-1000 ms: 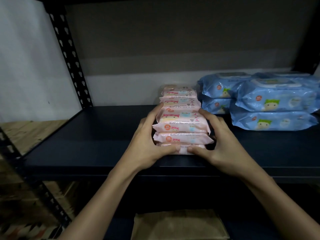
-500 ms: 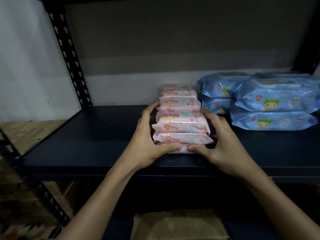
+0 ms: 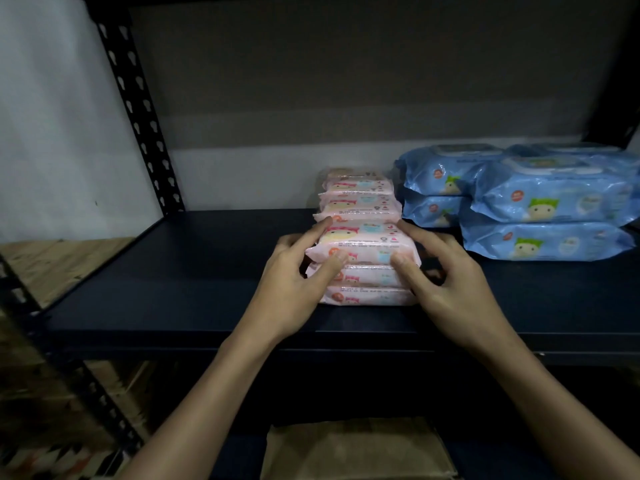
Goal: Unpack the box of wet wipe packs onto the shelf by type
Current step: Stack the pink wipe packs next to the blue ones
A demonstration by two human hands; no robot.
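A row of several small pink wet wipe packs [image 3: 360, 216] lies overlapped on the dark blue shelf [image 3: 194, 271], running from front to back. My left hand [image 3: 291, 282] holds the row's left side, thumb on a front pack and forefinger stretched along a pack further back. My right hand [image 3: 446, 282] grips the right side, thumb pressed on the same front pack. Large blue wet wipe packs [image 3: 550, 199] are stacked two high to the right, apart from both hands.
A black perforated upright [image 3: 138, 109] stands at the shelf's back left. The shelf's left half is bare. A brown cardboard box [image 3: 356, 448] sits below, under the shelf's front edge. Wooden flooring shows at the left.
Both thumbs have lifted from the bottom front pack to a pack higher in the row. The pink row stays in place.
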